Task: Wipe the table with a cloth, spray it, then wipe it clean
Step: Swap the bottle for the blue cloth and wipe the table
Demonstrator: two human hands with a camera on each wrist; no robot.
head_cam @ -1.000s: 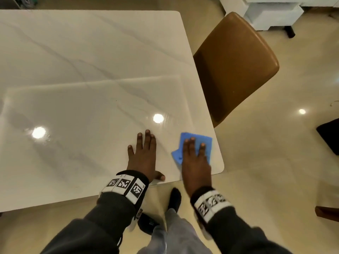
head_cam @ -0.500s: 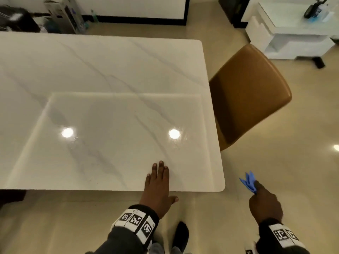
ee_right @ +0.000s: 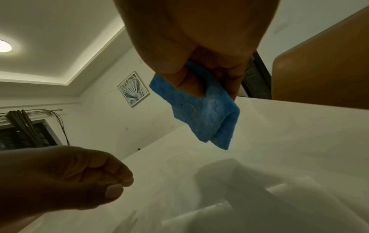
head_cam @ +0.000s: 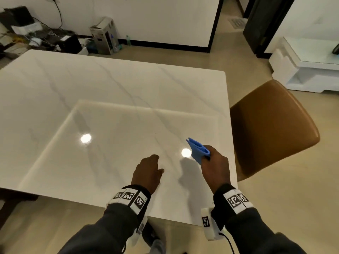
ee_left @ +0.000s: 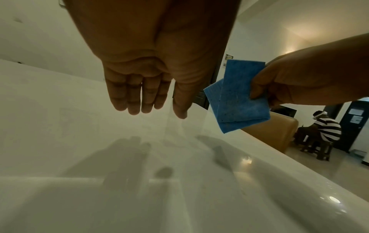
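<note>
The right hand [head_cam: 215, 168] pinched the folded blue cloth [head_cam: 198, 150] just above the glossy white marble table [head_cam: 113, 99]; the left hand [head_cam: 146, 173] hovered empty, fingers relaxed. No spray bottle showed, so spraying and the final wipe looked undone.

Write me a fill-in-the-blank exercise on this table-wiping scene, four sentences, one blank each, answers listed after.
1. The folded cloth is ______ in colour.
2. The cloth is pinched by the person's ______ hand.
3. The left hand holds ______, its fingers relaxed above the white table.
4. Past the table's right edge stands a ______ chair.

Missing words: blue; right; nothing; brown
</note>
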